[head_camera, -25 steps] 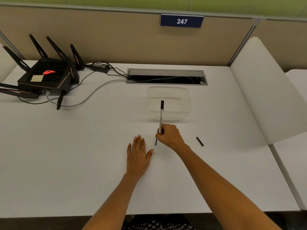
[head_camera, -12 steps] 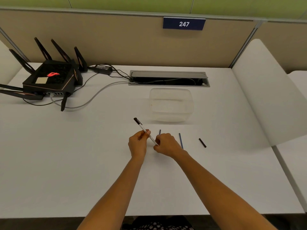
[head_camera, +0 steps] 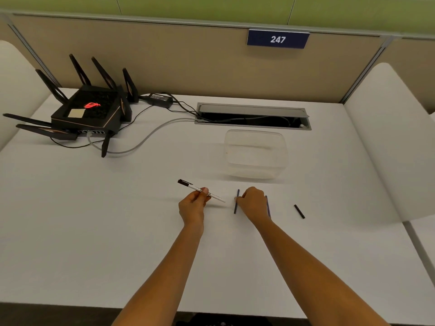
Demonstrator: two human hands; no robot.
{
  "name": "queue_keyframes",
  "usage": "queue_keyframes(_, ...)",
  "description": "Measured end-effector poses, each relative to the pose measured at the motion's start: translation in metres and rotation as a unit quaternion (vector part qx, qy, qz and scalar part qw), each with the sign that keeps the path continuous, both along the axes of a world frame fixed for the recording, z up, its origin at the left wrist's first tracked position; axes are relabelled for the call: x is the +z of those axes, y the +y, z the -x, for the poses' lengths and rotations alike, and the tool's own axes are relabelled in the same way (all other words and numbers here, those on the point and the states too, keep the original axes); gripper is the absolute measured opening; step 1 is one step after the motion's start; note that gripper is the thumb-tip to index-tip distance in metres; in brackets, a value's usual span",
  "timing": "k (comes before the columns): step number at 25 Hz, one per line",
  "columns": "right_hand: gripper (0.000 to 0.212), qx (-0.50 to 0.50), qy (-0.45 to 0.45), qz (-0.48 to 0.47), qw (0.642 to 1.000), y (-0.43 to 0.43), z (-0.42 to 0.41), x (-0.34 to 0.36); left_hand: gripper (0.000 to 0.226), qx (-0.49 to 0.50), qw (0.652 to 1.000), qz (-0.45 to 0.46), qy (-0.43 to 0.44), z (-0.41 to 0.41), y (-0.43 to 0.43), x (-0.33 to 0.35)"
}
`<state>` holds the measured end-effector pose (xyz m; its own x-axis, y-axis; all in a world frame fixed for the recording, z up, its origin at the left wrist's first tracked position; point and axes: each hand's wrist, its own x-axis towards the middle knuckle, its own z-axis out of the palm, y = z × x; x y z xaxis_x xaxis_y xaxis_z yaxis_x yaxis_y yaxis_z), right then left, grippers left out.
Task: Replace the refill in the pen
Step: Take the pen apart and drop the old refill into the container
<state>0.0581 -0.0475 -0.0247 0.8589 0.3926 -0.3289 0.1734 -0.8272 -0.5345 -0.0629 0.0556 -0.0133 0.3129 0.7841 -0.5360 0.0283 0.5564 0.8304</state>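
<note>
My left hand [head_camera: 193,207] holds a white pen barrel [head_camera: 201,190] with a black end pointing up-left, lifted over the white desk [head_camera: 94,231]. Just right of it, my right hand [head_camera: 253,203] rests on the desk with its fingertips pinching a thin blue refill [head_camera: 236,201] that lies nearly upright in view. A second blue refill [head_camera: 267,206] lies under the right edge of that hand, mostly hidden. A small black pen piece [head_camera: 299,211] lies on the desk further right.
A clear plastic container [head_camera: 256,153] stands behind the hands. A black router [head_camera: 87,114] with antennas and cables sits at the back left. A cable slot [head_camera: 253,116] is set in the desk by the partition. White dividers flank both sides.
The pen passed from my right hand to my left, which now holds it alone. My right hand moved right and down onto the blue refill on the desk.
</note>
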Motion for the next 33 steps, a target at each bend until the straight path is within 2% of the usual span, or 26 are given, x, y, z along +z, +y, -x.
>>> queue_keyframes(3, 0.035, -0.003, -0.001, 0.014, 1.0, 0.008, 0.005, -0.004, 0.028, 0.002, 1.0, 0.002, 0.001, 0.004, 0.006, 0.002)
queue_keyframes(10, 0.038, -0.005, 0.011, 0.044, 0.999, 0.024, 0.002, 0.002, 0.027, -0.007, 1.0, 0.004, -0.004, -0.001, 0.014, 0.006)
queue_keyframes(14, 0.027, 0.004, 0.05, 0.038, 0.998, 0.024, -0.007, 0.013, 0.022, -0.011, 1.0, 0.012, -0.005, -0.008, 0.017, 0.006)
queue_keyframes(16, 0.017, 0.01, 0.065, 0.016, 0.998, 0.03, -0.017, 0.029, 0.02, -0.009, 1.0, 0.016, -0.003, -0.011, 0.02, 0.005)
queue_keyframes(20, 0.018, -0.027, 0.066, -0.073, 0.995, 0.052, -0.05, 0.07, 0.022, -0.013, 1.0, 0.024, 0.0, -0.017, 0.022, 0.001)
queue_keyframes(23, 0.016, -0.052, 0.057, -0.104, 0.992, 0.076, -0.082, 0.085, 0.024, -0.029, 0.999, 0.022, 0.001, -0.02, 0.024, -0.001)
queue_keyframes(27, 0.018, -0.078, 0.067, -0.082, 0.991, 0.103, -0.115, 0.075, 0.016, -0.061, 0.998, 0.003, 0.013, -0.021, 0.029, -0.003)
queue_keyframes(33, 0.02, -0.047, 0.085, 0.007, 0.995, 0.123, -0.124, 0.039, 0.014, -0.092, 0.995, -0.006, 0.034, -0.026, 0.037, -0.009)
